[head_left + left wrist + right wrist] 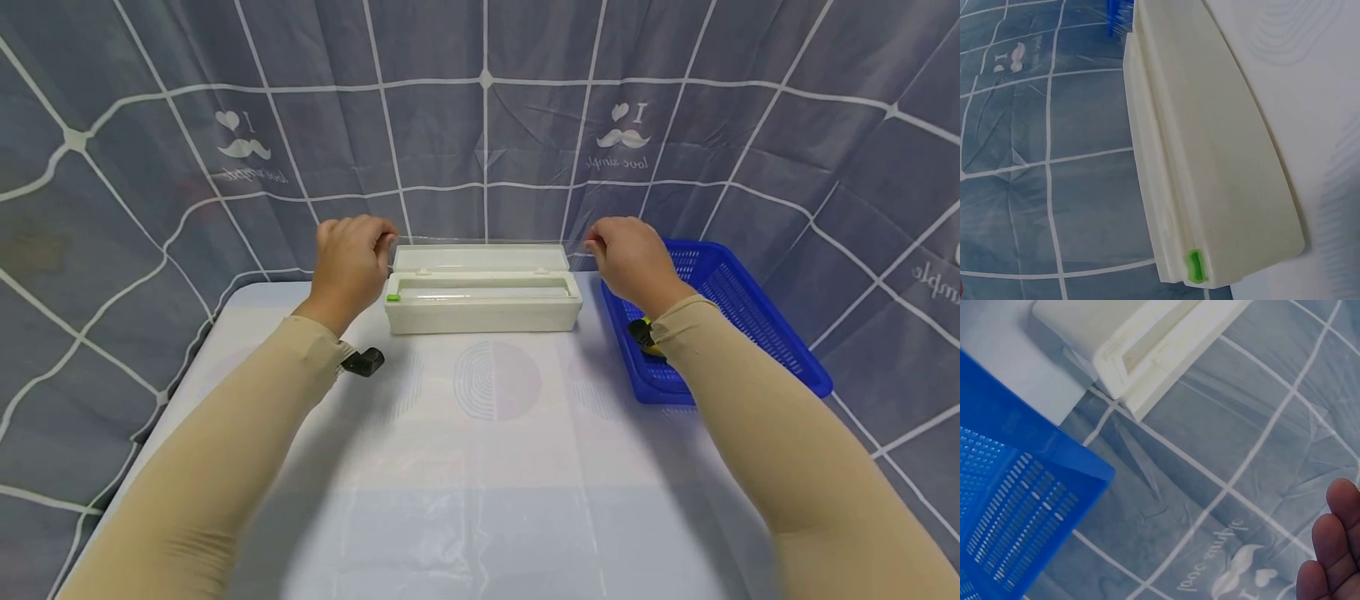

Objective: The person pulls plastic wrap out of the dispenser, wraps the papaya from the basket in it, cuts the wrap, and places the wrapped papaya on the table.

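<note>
A white cling film dispenser (483, 317) stands at the far side of the table, its lid (480, 257) tipped back and a roll (483, 292) inside. A green slider (1195, 267) sits at its left end. Above and behind the lid, a sheet of clear cling film (483, 241) spans between my hands, its edge a faint line. My left hand (351, 260) pinches it at the left, thumb against bent fingers. At the right, my right hand (632, 257) pinches the other side. In the right wrist view, several fingertips (1326, 534) show at the lower right, and the film's creases overlap the curtain.
A blue perforated basket (750, 287) stands on the right of the table, partly under my right forearm, with something yellow (654, 350) inside. A grey curtain (435, 142) with white grid lines hangs behind and beside the table. A patterned white cover (480, 450) lies over the tabletop.
</note>
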`<state>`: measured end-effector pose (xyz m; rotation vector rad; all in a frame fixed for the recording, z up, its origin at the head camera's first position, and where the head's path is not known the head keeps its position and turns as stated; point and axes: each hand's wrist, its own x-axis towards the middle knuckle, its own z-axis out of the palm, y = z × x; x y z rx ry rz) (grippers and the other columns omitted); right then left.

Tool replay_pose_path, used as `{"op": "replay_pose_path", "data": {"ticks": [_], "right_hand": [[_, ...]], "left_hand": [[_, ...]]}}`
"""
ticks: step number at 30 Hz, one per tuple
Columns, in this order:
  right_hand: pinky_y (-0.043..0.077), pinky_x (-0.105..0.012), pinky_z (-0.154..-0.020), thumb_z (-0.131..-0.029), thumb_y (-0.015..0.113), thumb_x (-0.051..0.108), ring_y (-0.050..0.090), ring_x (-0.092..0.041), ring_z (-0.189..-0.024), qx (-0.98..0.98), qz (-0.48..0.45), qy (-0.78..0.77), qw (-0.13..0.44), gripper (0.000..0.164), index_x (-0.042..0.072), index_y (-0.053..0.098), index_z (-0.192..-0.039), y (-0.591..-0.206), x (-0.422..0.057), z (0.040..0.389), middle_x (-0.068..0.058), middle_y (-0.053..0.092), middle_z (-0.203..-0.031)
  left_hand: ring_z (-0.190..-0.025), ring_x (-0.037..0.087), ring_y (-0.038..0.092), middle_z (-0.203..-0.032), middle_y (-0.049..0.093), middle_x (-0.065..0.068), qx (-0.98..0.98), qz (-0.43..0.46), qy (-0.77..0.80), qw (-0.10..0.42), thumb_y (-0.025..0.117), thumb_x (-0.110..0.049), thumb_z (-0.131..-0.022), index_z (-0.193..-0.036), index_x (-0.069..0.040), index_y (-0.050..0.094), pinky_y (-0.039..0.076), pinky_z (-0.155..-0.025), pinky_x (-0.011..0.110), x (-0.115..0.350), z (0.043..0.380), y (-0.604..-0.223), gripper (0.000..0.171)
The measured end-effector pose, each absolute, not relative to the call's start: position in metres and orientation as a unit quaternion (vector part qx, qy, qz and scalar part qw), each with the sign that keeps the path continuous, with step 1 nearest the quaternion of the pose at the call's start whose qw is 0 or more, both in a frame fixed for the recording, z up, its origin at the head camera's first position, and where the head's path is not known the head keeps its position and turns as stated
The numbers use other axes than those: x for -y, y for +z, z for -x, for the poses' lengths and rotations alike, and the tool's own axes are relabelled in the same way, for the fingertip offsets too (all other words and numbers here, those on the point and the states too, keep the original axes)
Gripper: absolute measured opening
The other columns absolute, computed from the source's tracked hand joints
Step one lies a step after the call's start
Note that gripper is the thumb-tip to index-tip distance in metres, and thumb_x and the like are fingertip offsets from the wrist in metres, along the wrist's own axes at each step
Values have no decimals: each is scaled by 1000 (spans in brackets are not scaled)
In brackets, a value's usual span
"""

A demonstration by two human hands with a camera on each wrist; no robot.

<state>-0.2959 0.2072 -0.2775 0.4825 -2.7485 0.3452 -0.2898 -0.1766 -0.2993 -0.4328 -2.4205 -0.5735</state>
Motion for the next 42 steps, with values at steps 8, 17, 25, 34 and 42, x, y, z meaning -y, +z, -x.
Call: {"op": "replay_pose_path", "data": {"ticks": [8, 17, 25, 34, 42], "right_hand": [[50, -56, -100, -109, 57, 13, 65, -42, -103, 956, -183, 133, 185, 21, -3, 71, -110, -270, -210, 283, -22, 74, -106], [53, -54, -97, -109, 56, 11, 61, -39, -99, 952, -176, 155, 198, 20, -4, 70, -110, -261, -212, 268, -22, 71, -103], [51, -53, -91, -110, 55, 12, 58, -38, -98, 946, -181, 167, 211, 22, -4, 69, -109, -252, -211, 253, -22, 70, -103], [51, -51, -83, -110, 53, 14, 56, -37, -97, 941, -186, 178, 220, 24, -5, 68, -116, -247, -213, 236, -23, 69, -107], [49, -46, -79, -109, 55, 11, 55, -34, -93, 934, -196, 179, 239, 22, -6, 67, -118, -246, -214, 219, -22, 69, -107]], "left_hand": [[-92, 35, 62, -100, 73, 14, 895, 187, -225, 337, 60, -13, -106, -105, -4, 73, 35, -105, 55, 177, 280, -293, 16], [-92, 37, 63, -98, 73, 15, 877, 206, -240, 361, 60, -7, -104, -103, -2, 73, 36, -104, 56, 175, 266, -282, 14], [-89, 37, 61, -96, 72, 16, 865, 221, -242, 379, 60, -9, -105, -103, -1, 72, 36, -104, 57, 177, 257, -275, 15], [-89, 36, 60, -97, 72, 16, 857, 237, -243, 387, 61, -7, -105, -104, 0, 71, 35, -104, 57, 177, 242, -270, 13], [-90, 36, 61, -96, 72, 15, 850, 251, -246, 393, 61, -6, -104, -101, 0, 71, 33, -104, 59, 180, 224, -270, 12]]}}
